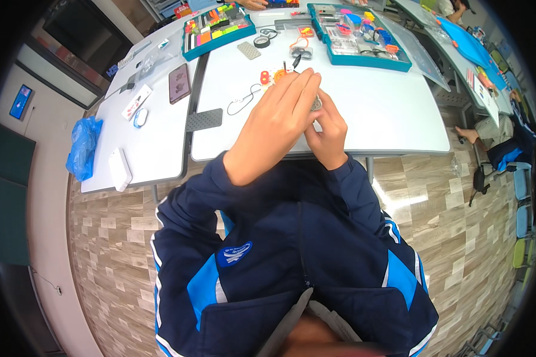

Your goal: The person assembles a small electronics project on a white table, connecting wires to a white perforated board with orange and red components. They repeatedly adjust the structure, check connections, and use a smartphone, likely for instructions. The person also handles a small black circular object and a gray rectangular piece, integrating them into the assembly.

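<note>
Item: small grey part [317,105], above white table [387,113] edge nr orange/red pcs [273,76] – I'm pinching it w/ L hand [277,122] fingers over it & R hand [327,134] clamping beneath; best keeping both grips snug, wrists steady.

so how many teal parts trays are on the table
2: one teal tray at the far left of the white table, one larger teal tray at the far right. More may sit beyond the frame.
</note>
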`<state>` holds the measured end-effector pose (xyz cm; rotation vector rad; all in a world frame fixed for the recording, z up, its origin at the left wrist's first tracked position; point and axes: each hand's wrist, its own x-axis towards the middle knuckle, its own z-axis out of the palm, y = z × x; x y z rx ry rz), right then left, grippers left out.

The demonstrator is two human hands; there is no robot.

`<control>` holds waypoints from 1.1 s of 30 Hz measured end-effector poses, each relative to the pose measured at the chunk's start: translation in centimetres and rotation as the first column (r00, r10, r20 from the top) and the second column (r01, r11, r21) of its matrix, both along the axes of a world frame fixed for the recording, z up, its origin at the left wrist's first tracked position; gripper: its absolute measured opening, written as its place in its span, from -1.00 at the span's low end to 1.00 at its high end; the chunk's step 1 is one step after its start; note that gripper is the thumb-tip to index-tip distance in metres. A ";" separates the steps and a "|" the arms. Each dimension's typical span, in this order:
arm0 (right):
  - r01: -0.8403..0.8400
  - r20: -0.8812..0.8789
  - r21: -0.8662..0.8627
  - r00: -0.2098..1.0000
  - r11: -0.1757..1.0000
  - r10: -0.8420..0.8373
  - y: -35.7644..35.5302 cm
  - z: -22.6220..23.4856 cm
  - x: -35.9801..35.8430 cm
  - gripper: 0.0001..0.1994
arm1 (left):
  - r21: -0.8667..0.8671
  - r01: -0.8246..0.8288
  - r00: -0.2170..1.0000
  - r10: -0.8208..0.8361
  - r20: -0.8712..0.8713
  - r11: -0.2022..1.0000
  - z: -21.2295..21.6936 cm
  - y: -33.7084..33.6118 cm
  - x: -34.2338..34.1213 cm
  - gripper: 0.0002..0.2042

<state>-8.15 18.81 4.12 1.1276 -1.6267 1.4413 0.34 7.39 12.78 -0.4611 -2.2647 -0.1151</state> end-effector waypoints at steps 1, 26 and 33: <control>0.017 0.037 0.002 0.999 1.000 -0.017 0.1 0.1 0.0 -0.74 | -0.014 -0.039 0.999 0.038 -0.024 0.999 -0.5 0.1 0.2 -0.39; -0.061 0.190 0.070 0.981 0.996 0.047 1.2 2.5 0.2 -0.60 | 0.502 -0.103 0.983 0.164 -0.080 0.859 -3.3 0.1 2.6 -0.41; -0.102 0.129 0.185 0.988 0.977 0.079 -0.6 1.7 0.4 -0.12 | 0.485 0.006 0.992 -0.066 0.107 0.874 -0.8 -3.5 3.1 -0.46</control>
